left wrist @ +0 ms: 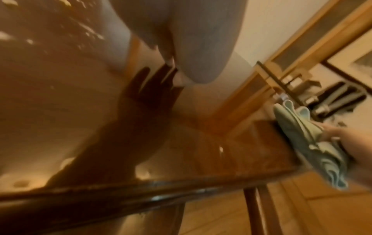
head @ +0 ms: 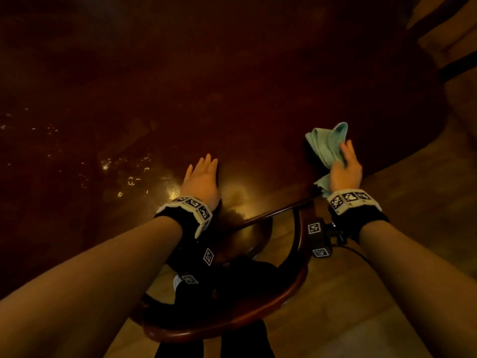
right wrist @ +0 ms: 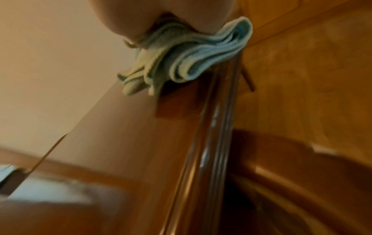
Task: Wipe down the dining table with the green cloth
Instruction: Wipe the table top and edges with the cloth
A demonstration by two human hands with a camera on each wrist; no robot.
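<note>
The dark glossy dining table (head: 180, 86) fills the upper part of the head view. My left hand (head: 202, 177) lies flat on it near the front edge, fingers straight and together, and holds nothing. In the left wrist view the left hand's fingertips (left wrist: 173, 63) meet their own reflection on the tabletop (left wrist: 60, 111). My right hand (head: 346, 169) grips the bunched green cloth (head: 326, 143) over the table's right front edge. Folds of the cloth (right wrist: 191, 52) hang from under the palm (right wrist: 161, 15) just above the wood (right wrist: 141, 135). Whether they touch it is unclear.
A round-backed wooden chair (head: 284, 301) stands between me and the table edge, with dark clothing on its seat. Light specks and glare mark the tabletop at left (head: 129, 177). Wooden floor (head: 387, 280) lies to the right, and furniture (left wrist: 332, 98) stands beyond the table's end.
</note>
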